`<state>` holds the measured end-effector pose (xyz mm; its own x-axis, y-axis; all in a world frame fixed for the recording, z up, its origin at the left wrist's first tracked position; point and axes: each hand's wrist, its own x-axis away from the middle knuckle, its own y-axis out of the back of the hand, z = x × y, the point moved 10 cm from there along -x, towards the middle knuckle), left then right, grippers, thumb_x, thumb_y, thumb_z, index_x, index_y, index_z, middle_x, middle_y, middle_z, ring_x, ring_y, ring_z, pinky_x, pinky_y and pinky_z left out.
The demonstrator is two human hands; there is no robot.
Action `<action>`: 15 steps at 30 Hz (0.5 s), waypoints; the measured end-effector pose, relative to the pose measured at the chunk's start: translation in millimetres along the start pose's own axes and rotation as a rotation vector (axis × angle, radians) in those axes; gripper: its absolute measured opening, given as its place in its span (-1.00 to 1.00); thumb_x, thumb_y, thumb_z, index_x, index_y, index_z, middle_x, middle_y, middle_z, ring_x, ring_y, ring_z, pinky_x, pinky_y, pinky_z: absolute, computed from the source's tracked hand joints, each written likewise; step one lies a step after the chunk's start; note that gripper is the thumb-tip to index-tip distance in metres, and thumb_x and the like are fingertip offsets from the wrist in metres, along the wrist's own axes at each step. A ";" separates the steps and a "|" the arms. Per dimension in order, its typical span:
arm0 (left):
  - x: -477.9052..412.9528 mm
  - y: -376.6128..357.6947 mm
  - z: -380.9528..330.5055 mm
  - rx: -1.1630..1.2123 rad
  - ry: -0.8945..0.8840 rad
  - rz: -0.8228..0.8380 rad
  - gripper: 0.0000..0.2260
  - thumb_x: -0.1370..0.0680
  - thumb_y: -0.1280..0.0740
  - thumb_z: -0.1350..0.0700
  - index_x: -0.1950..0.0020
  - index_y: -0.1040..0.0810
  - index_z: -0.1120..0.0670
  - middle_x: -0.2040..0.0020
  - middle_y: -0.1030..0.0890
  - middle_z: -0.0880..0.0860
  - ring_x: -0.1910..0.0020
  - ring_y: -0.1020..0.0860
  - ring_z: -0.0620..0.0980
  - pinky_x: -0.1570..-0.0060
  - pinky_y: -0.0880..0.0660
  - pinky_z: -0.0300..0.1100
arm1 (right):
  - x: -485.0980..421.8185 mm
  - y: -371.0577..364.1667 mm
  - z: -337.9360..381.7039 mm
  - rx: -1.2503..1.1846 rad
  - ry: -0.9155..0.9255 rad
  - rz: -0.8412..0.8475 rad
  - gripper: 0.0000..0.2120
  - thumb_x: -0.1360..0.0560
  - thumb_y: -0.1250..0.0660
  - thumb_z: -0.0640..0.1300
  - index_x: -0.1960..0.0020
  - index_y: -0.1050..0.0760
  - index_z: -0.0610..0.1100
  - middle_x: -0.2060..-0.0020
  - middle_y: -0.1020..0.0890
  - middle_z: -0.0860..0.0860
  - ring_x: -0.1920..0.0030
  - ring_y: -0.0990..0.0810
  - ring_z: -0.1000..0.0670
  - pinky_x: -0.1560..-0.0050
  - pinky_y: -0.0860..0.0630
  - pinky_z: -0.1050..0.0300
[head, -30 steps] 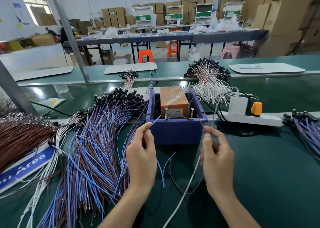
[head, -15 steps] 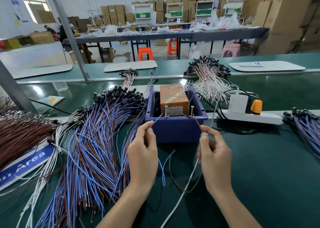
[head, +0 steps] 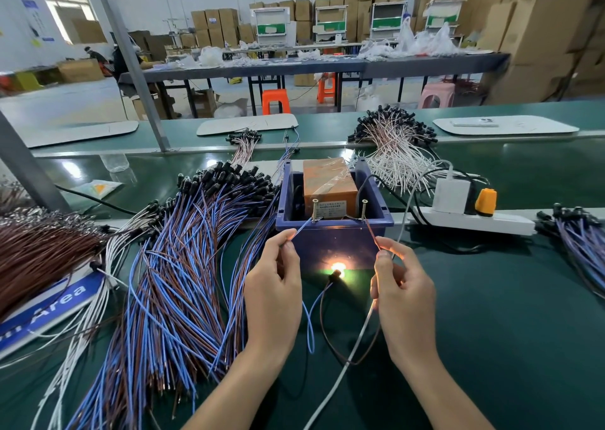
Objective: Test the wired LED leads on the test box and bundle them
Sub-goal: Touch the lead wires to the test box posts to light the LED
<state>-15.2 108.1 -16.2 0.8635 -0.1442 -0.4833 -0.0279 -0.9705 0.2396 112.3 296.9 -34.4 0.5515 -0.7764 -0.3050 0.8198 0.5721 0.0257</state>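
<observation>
Wire tips now touch two upright metal screws (head: 315, 209); the black-capped LED (head: 336, 272) lights. The left hand (head: 273, 293) pinches the thin blue wire (head: 302, 227), the right hand (head: 405, 295) the thin brown wire (head: 371, 233); bundling seemingly remains.

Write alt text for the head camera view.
The left hand pinches a blue wire against the left screw of a blue test box, the right hand a brown wire against the right screw, and the LED on those wires glows between the hands. A pile of blue and brown leads lies to the left.
</observation>
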 end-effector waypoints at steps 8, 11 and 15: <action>0.3 -1.3 0.6 0.010 -0.014 0.012 -0.82 -0.69 -0.22 0.06 -0.20 -0.57 -0.14 0.38 -0.46 -0.20 0.46 -0.35 -0.16 0.42 -0.27 -0.33 | 0.5 -1.5 1.9 0.006 0.001 0.012 -0.75 -0.66 -0.25 -0.06 -0.06 -0.55 0.31 0.49 -0.52 0.03 0.47 -0.42 0.14 0.45 -0.41 0.27; 0.2 -1.6 0.4 0.004 -0.013 0.015 -0.82 -0.69 -0.22 0.06 -0.20 -0.57 -0.13 0.37 -0.48 -0.20 0.46 -0.36 -0.15 0.42 -0.28 -0.33 | 0.8 -1.6 2.8 0.007 0.004 0.015 -0.74 -0.66 -0.25 -0.06 -0.05 -0.55 0.33 0.49 -0.52 0.02 0.48 -0.42 0.12 0.45 -0.41 0.26; 0.4 -1.9 0.7 0.004 -0.007 0.018 -0.82 -0.69 -0.22 0.07 -0.21 -0.58 -0.11 0.38 -0.46 -0.23 0.46 -0.35 -0.16 0.42 -0.27 -0.35 | 0.8 -1.4 2.6 0.000 -0.001 0.013 -0.75 -0.66 -0.25 -0.06 -0.06 -0.55 0.32 0.49 -0.51 0.02 0.48 -0.41 0.12 0.46 -0.39 0.28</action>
<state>-15.1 109.6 -17.5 0.8592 -0.1626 -0.4850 -0.0454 -0.9686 0.2444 111.9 294.8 -32.2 0.5625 -0.7688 -0.3041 0.8122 0.5826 0.0296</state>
